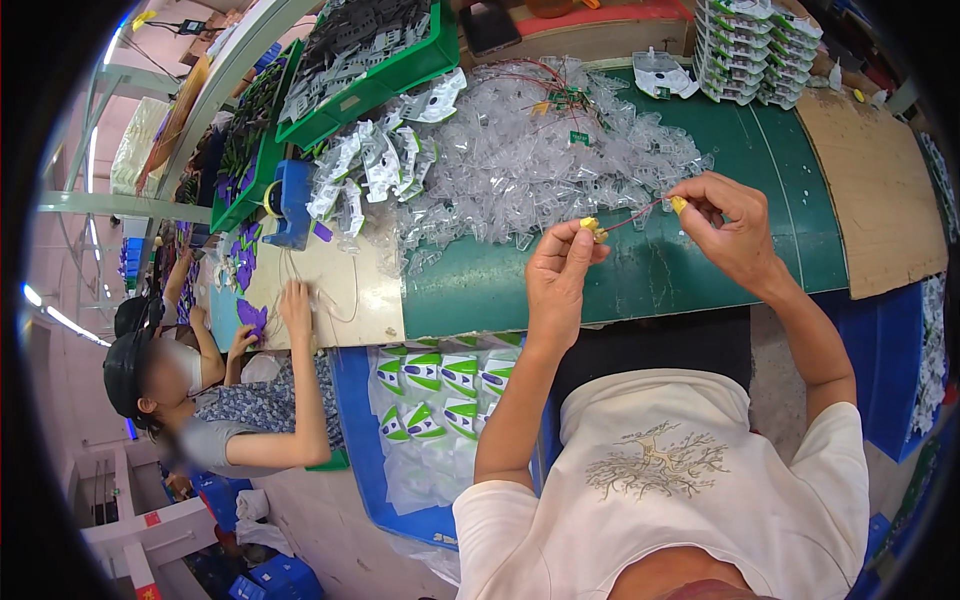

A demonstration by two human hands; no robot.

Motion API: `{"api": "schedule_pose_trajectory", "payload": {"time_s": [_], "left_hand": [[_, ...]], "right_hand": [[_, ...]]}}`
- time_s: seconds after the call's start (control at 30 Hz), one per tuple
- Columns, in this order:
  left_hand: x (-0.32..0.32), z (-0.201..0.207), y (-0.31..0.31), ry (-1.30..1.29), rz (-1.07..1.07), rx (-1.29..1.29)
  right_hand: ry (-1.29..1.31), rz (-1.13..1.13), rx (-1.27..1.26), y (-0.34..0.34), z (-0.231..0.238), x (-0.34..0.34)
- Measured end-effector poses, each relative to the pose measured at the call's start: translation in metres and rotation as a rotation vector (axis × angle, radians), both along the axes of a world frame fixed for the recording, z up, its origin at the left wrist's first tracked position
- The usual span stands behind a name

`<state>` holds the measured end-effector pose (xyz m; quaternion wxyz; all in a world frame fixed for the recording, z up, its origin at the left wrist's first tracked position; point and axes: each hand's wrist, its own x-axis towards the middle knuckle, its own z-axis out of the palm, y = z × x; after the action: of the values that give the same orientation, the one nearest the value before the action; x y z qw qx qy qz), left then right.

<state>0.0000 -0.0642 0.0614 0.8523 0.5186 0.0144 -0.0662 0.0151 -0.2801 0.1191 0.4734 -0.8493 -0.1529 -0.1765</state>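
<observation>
Above the green tabletop, a thin red wire (pixel 636 216) runs between my two hands. My left hand (pixel 560 282) is closed in a pinch, with a small yellow piece (pixel 592 228) at its thumb and fingertips, where the wire's left end goes in. I cannot tell whether the yellow is a part or a fingertip cover. My right hand (pixel 733 225) pinches the other end of the wire; yellow (pixel 679 204) also shows at that thumb tip. Just beyond my hands lies a wide heap of clear plastic parts (pixel 530 150). Small green circuit boards (pixel 570 97) with red wires rest on it.
White-and-green shells (pixel 375 165) and a blue tape dispenser (pixel 290 205) lie left of the heap. Stacked trays (pixel 735 55) stand at the back right, beside cardboard (pixel 880 180). A blue bin (pixel 365 440) holds bagged shells below the table. Co-workers (pixel 230 400) sit at left.
</observation>
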Motion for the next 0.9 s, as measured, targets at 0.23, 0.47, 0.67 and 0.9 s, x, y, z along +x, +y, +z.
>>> {"api": "schedule_pose_trajectory", "payload": {"time_s": [0.23,0.47,0.67,0.9], "left_hand": [[-0.003,0.002,0.002,-0.026,0.053,0.018],[-0.007,0.002,-0.005,-0.251,0.128,0.147],[-0.009,0.005,-0.001,-0.178,0.134,0.101],[-0.014,-0.011,0.0,-0.322,0.158,0.325]], "right_hand": [[0.001,0.051,-0.107,-0.007,-0.004,0.002],[0.139,0.4,0.048,0.021,-0.007,0.004],[-0.198,0.346,-0.097,0.039,-0.022,0.01],[0.05,0.364,-0.055,0.047,-0.016,-0.005]]}}
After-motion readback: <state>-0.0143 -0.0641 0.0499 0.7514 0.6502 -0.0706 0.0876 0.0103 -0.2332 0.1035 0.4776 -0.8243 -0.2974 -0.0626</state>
